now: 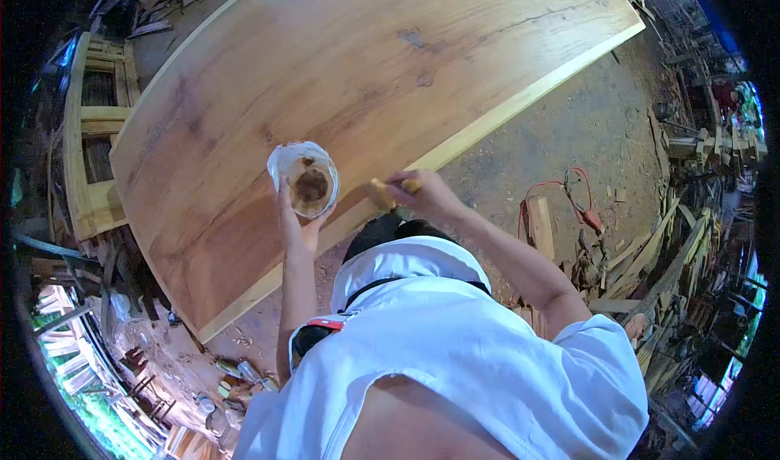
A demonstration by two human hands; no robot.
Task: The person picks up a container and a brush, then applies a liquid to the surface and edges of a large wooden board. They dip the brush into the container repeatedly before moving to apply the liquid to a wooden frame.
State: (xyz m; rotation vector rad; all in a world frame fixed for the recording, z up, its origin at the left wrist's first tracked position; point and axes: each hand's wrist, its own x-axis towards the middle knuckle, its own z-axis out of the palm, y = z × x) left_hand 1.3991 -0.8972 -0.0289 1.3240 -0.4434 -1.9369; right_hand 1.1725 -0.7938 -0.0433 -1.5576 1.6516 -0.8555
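A large brown wooden slab (341, 70) with a pale edge spans the upper middle of the view. Wrapped round a whitish, translucent container (283, 163) is my left hand (302, 223), held above the slab's near part. Brown material (312, 185) shows inside the container. To its right, my right hand (422, 194) is closed on a small tool with a yellowish handle (410, 186). The tool's light-coloured end (380, 192) is beside the slab's near edge, and whether it touches the wood I cannot tell.
A wooden frame (79, 151) stands at the left. On the ground to the right lie an orange cord (578, 208) and an upright-looking wood block (539, 226). Scrap wood (670, 249) is piled along the right side. Bottles (248, 371) lie at lower left.
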